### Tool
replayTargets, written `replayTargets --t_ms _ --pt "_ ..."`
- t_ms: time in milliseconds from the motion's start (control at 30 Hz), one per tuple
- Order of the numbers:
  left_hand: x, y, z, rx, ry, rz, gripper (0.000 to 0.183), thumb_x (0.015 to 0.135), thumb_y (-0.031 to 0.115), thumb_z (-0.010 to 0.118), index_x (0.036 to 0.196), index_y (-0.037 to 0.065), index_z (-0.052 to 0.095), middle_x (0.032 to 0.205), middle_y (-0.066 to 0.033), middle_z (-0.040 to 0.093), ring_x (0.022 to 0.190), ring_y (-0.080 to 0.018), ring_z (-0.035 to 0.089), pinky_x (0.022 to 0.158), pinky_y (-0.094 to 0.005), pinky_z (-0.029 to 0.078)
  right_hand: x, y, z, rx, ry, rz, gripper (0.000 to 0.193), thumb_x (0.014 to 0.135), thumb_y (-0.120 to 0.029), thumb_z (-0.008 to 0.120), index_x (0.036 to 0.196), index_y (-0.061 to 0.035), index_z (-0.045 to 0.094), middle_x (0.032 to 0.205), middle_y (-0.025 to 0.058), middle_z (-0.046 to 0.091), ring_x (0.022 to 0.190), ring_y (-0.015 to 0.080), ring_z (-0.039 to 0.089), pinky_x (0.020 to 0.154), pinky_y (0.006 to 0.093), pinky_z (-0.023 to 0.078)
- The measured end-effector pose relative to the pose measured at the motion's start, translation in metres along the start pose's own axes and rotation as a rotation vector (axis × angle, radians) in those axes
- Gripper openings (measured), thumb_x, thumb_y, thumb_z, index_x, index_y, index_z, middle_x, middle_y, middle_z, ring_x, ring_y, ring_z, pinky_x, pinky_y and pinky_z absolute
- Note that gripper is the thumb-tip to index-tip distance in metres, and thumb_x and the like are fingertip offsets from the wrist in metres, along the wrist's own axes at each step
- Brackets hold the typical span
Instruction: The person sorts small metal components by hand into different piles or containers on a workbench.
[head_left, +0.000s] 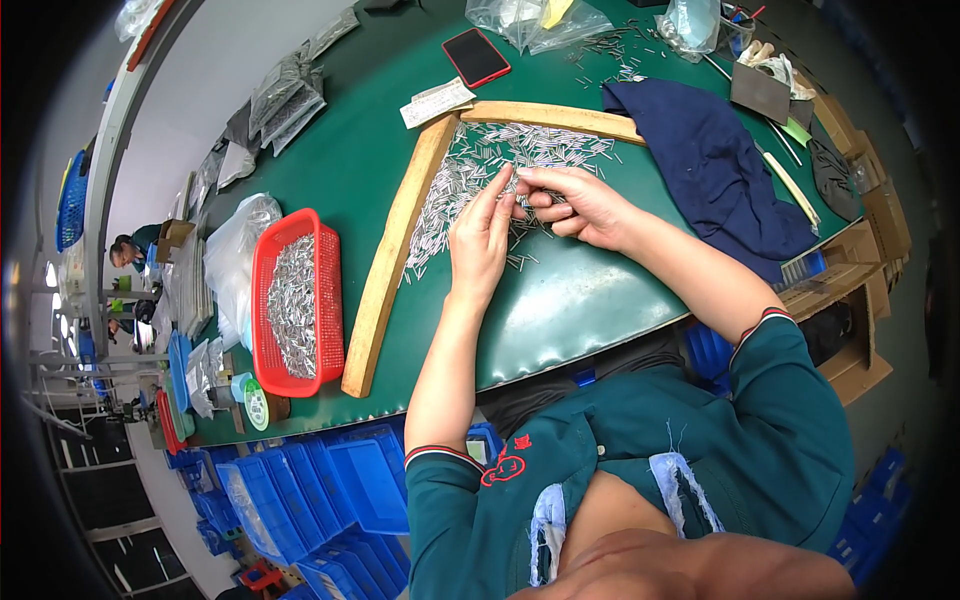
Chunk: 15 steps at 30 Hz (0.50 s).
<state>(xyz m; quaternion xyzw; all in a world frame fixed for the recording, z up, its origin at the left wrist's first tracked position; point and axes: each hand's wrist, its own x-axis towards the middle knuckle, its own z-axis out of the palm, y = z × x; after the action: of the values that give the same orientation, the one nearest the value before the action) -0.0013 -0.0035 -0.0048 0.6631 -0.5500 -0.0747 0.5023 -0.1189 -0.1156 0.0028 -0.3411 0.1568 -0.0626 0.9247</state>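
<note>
Can't tell what's pinched: left hand (478,248) and right hand (588,208) work close together! Slim metal pins (436,218) spread beyond, right of the wooden strip (404,250); likely light, stiff, slippery, best gripped mid-length.

You have two hands here, one left hand (477,252) and one right hand (597,210), over one green bench (350,165). On it you count two wooden bars (398,265), one red basket (330,300), one phone (476,57), one navy garment (700,170) and at least one paper slip (437,102). The loose metal pins (460,172) number well over a hundred, and the metal pieces (293,315) in your basket are too many to count. Below, you see more than five blue bins (372,485), overlapping too much for an exact total.
</note>
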Motion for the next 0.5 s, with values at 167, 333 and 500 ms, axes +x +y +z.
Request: replayTargets --t_ms 167,333,500 --pt "0.002 0.006 -0.001 0.029 -0.066 -0.047 0.034 0.082 0.008 0.054 0.116 0.008 0.052 0.072 -0.0091 0.062 0.066 -0.0179 0.059 0.062 -0.0297 0.046 0.000 0.001 0.005 -0.496 0.125 -0.212 0.022 0.082 -0.029 0.059 0.082 -0.0065 0.061 0.068 -0.0024 0.054 0.050 -0.0004 0.038 0.040 0.0152 0.027" --pt "0.000 0.002 -0.002 0.395 -0.081 0.122 0.051 0.077 0.010 0.059 0.125 0.009 0.041 0.070 -0.0091 0.062 0.065 -0.0211 0.058 0.069 -0.0326 0.044 0.013 0.014 -0.008 -0.738 0.126 -0.475 0.020 0.079 -0.021 0.062 0.082 -0.0013 0.062 0.071 0.0016 0.059 0.065 0.0055 0.053 0.060 0.0204 0.043" --pt "0.000 0.001 -0.006 0.558 -0.120 0.161 0.062 0.074 0.012 0.062 0.129 0.008 0.034 0.067 -0.0067 0.061 0.065 -0.0201 0.058 0.073 -0.0312 0.042 0.008 0.014 -0.005 -0.971 0.147 -0.553 0.019 0.079 -0.021 0.061 0.082 -0.0015 0.062 0.068 0.0020 0.059 0.063 0.0059 0.052 0.057 0.0218 0.042"
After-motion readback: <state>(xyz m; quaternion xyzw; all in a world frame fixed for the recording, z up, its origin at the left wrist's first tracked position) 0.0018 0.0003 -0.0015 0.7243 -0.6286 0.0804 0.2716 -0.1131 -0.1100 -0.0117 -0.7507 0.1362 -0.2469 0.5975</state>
